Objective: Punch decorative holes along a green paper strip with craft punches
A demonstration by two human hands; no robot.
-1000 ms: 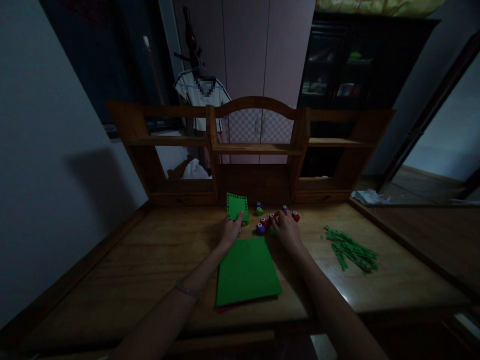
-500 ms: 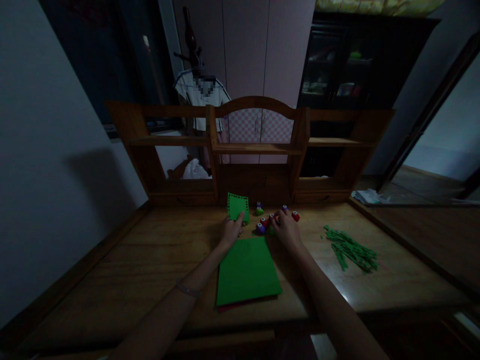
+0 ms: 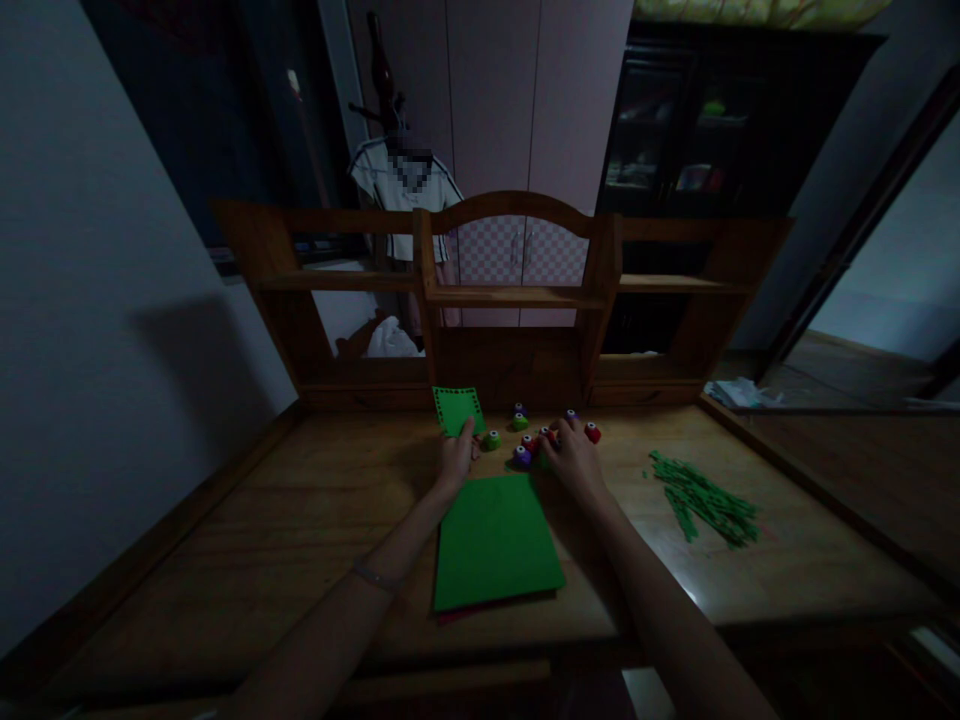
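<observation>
My left hand [image 3: 456, 460] pinches the lower edge of a small green card [image 3: 456, 408] with dark marks along its borders. Just right of that hand stands a green round piece [image 3: 492, 440] with a white top. My right hand [image 3: 571, 452] is closed among several small round pieces, its fingertips by a red one [image 3: 546, 435]; what it grips, if anything, is hidden. A purple piece [image 3: 521, 457] and another green piece [image 3: 520, 422] lie between the hands. Below them a stack of green sheets [image 3: 496, 540] rests on the wooden desk [image 3: 300, 540].
A pile of green strips [image 3: 701, 498] lies on the right side of the desk. A wooden shelf unit [image 3: 517, 298] stands along the back edge. A red piece [image 3: 592, 433] sits just right of my right hand.
My left hand has moved the green card a little to the left, and the green piece beside it now shows fully. My right hand has hardly moved.
</observation>
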